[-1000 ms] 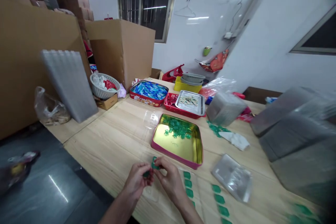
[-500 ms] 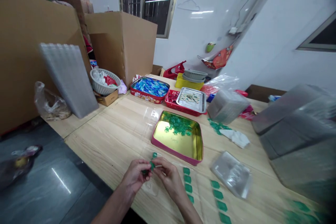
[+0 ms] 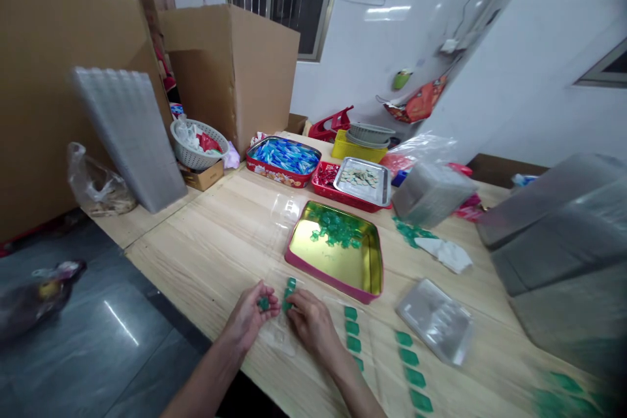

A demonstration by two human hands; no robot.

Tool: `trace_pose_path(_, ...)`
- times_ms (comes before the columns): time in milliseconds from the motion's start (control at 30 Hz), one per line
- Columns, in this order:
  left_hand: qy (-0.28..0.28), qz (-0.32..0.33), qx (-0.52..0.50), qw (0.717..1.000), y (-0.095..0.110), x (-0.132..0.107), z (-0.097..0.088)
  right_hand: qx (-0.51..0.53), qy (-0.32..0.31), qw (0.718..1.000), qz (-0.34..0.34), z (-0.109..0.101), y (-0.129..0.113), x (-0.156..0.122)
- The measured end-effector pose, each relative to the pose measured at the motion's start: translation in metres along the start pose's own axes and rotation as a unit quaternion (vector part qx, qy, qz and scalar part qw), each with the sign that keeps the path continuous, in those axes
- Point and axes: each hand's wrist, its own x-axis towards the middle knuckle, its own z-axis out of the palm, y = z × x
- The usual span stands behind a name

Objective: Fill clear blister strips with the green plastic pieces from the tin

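My left hand is cupped palm up, with a translucent green plastic piece resting in it. My right hand has its fingers pinched together at a green piece on a clear plastic blister tray. Another green piece sits in the tray just beyond the fingertips. Part of the pinched piece is hidden by the right fingers. Beyond my hands stands a gold-lined tin with a heap of green pieces at its far side.
Filled trays with rows of green pieces lie to the right. A stack of clear trays and a white tissue are beside the tin. Farther back are a tin of blue pieces and a metal tray. Tall tray stacks flank the right.
My hands have moved apart. The right has gone from the left hand's fingers down to the tray with a green piece, while the left has opened out into a cupped palm.
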Motion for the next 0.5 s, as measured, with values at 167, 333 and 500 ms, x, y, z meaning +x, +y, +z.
trace_pose_path(167,0.000,-0.018,-0.011,1.000,0.004,-0.002,-0.001,-0.003,-0.042,0.999,0.011,-0.005,-0.004,0.004)
trace_pose_path(333,-0.057,-0.016,-0.029,0.998,0.007,-0.011,0.007,0.077,0.025,0.997,-0.017,-0.016,-0.026,0.005)
trace_pose_path(500,-0.084,0.005,-0.015,0.996,0.006,-0.020,0.013,0.142,0.030,0.989,-0.023,-0.013,-0.038,0.010)
